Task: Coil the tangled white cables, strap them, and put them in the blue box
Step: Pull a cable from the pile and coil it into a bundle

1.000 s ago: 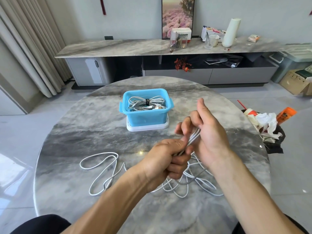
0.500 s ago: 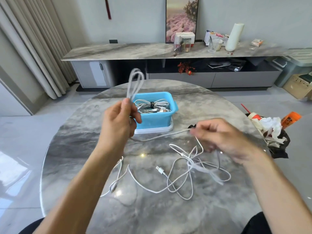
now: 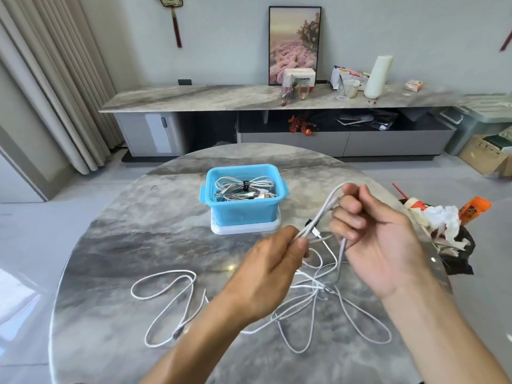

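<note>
Over the marble table [image 3: 116, 245], both hands' fingers [image 3: 349, 217] pinch one white cable [image 3: 322, 212].

- Pale grey wall [image 3: 221, 37] behind a long marble-topped sideboard [image 3: 221, 97] with grey cabinet fronts.
- Framed picture of pink flowers [image 3: 294, 42] leaning on the wall.
- Beige curtains [image 3: 55, 79] at left.
- Glossy light tiled floor [image 3: 33, 231].
- Round grey marble table [image 3: 138, 231].
- Cardboard box [image 3: 484, 156] at right.

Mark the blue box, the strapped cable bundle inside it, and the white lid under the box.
blue box [image 3: 243, 214], head view, front wall.
strapped cable bundle [image 3: 246, 185], head view, black strap.
white lid [image 3: 246, 229], head view, front edge.
</note>
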A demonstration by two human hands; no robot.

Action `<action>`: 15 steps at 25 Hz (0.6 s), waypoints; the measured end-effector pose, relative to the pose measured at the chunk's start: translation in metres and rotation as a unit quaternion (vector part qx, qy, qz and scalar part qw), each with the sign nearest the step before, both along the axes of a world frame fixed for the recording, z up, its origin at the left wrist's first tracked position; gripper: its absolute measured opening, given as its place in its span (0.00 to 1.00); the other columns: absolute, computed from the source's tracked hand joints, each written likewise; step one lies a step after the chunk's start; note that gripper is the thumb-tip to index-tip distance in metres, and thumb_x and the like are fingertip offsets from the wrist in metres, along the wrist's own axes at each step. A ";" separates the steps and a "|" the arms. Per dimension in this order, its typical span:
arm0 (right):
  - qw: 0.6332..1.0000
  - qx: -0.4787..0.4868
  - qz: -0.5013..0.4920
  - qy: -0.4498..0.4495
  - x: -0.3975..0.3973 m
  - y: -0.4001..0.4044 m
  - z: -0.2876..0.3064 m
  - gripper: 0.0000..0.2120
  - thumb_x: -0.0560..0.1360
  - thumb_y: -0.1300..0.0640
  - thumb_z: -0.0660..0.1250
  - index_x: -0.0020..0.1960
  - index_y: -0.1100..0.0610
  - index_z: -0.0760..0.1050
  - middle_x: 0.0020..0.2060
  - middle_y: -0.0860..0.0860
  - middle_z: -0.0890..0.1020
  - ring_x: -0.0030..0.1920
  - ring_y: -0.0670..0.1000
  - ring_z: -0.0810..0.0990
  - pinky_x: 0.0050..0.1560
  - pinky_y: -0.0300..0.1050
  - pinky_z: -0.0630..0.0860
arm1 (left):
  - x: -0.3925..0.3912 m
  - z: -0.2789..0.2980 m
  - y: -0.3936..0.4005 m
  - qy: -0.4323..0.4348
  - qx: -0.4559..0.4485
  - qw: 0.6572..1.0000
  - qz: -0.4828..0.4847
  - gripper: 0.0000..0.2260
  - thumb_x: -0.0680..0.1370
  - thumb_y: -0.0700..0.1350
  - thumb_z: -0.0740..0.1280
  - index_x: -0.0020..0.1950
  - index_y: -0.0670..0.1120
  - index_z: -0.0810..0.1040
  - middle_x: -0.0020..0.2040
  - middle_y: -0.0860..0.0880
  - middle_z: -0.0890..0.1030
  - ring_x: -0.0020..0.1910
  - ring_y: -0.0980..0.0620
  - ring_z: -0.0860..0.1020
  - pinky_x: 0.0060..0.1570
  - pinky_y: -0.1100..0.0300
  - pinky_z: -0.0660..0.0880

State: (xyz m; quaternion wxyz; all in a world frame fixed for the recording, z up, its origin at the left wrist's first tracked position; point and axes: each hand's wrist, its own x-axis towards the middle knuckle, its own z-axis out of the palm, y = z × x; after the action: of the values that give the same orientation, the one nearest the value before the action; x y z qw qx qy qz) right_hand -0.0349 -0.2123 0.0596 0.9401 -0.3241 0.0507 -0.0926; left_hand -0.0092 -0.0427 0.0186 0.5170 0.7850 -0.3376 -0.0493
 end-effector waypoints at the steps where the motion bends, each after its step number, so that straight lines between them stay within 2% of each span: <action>1: 0.999 0.035 0.000 -0.006 0.002 0.008 -0.003 0.14 0.82 0.57 0.55 0.45 0.60 0.76 0.30 0.48 0.72 0.26 0.43 0.66 0.25 0.35 0.67 | -0.001 -0.004 -0.003 -0.003 -0.012 0.999 0.032 0.16 0.82 0.53 0.55 0.41 0.46 0.71 0.32 0.58 0.73 0.33 0.58 0.70 0.37 0.58 0.67; 4: 0.995 0.096 0.006 -0.032 0.004 0.027 -0.006 0.13 0.82 0.57 0.55 0.47 0.59 0.76 0.32 0.49 0.73 0.30 0.45 0.70 0.32 0.37 0.72 | -0.003 -0.008 -0.012 0.079 -0.096 0.989 0.080 0.15 0.82 0.52 0.57 0.40 0.50 0.76 0.30 0.58 0.73 0.30 0.60 0.68 0.35 0.62 0.66; 7: 0.994 0.105 -0.004 -0.043 0.003 0.032 -0.009 0.13 0.82 0.58 0.55 0.47 0.59 0.76 0.33 0.49 0.74 0.32 0.46 0.72 0.35 0.38 0.74 | -0.009 -0.007 -0.019 0.195 -0.182 0.963 0.043 0.13 0.82 0.51 0.58 0.38 0.52 0.74 0.30 0.53 0.71 0.28 0.59 0.66 0.31 0.65 0.65; 10: 0.997 0.064 0.001 -0.048 0.002 0.028 -0.010 0.12 0.81 0.59 0.55 0.46 0.60 0.75 0.34 0.51 0.75 0.32 0.47 0.73 0.36 0.39 0.76 | -0.012 -0.005 -0.017 0.202 -0.165 0.965 -0.002 0.14 0.85 0.46 0.56 0.40 0.46 0.69 0.29 0.50 0.69 0.27 0.58 0.64 0.29 0.67 0.62; 11: 0.999 0.008 0.001 -0.039 0.001 0.023 -0.008 0.11 0.80 0.59 0.57 0.46 0.61 0.76 0.34 0.52 0.76 0.33 0.47 0.74 0.37 0.41 0.77 | -0.010 -0.004 -0.015 0.208 -0.150 0.966 -0.012 0.14 0.85 0.47 0.56 0.41 0.45 0.71 0.29 0.50 0.68 0.27 0.57 0.63 0.29 0.67 0.62; 12: 0.996 -0.087 -0.009 -0.025 0.000 0.016 -0.006 0.10 0.79 0.60 0.59 0.47 0.63 0.77 0.34 0.53 0.78 0.34 0.49 0.77 0.39 0.43 0.80 | -0.009 -0.002 -0.012 0.213 -0.130 0.968 -0.020 0.14 0.84 0.48 0.56 0.41 0.45 0.73 0.29 0.50 0.68 0.28 0.57 0.63 0.29 0.67 0.61; 14: 0.950 -0.307 -0.062 0.002 -0.003 -0.003 -0.002 0.09 0.78 0.62 0.61 0.48 0.63 0.80 0.35 0.55 0.82 0.36 0.52 0.81 0.42 0.46 0.82 | -0.007 0.003 -0.008 0.209 -0.106 0.972 -0.020 0.15 0.84 0.50 0.57 0.43 0.46 0.76 0.29 0.52 0.68 0.29 0.57 0.64 0.30 0.67 0.62; 15: 0.921 -0.378 -0.097 0.014 -0.004 -0.009 -0.002 0.09 0.79 0.64 0.62 0.47 0.61 0.81 0.35 0.54 0.83 0.36 0.52 0.81 0.41 0.45 0.81 | -0.007 0.004 -0.007 0.202 -0.109 0.973 -0.009 0.15 0.84 0.50 0.57 0.43 0.45 0.75 0.30 0.53 0.68 0.30 0.57 0.65 0.31 0.68 0.64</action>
State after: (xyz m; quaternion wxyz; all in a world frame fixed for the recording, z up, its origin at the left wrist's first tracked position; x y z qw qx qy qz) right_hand -0.0389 -0.2212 0.0576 0.7332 -0.6502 0.0558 -0.1913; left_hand -0.0163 -0.0500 0.0228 0.6562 0.6949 -0.2367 -0.1747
